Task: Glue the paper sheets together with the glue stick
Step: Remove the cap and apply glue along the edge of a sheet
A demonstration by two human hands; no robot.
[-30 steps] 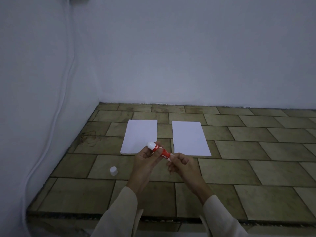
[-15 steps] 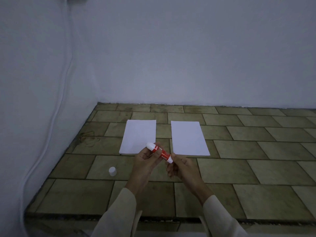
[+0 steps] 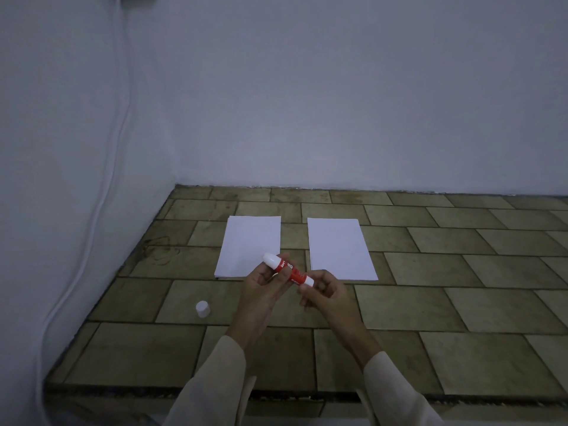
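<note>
Two hands hold my glue stick (image 3: 288, 269): left hand (image 3: 261, 282) pinches its middle, right hand (image 3: 322, 290) its bottom end. Both paper sheets (image 3: 249, 245) lie just past my grip.

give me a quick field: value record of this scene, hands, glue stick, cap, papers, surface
left hand: grips the glue stick near its white tip
right hand: pinches the stick's base end
glue stick: red, uncapped, held tilted above the surface
cap: white, standing on the tiles left of the hands
paper sheets: two, left sheet and right sheet, flat, side by side, apart
surface: tiled ledge
</note>
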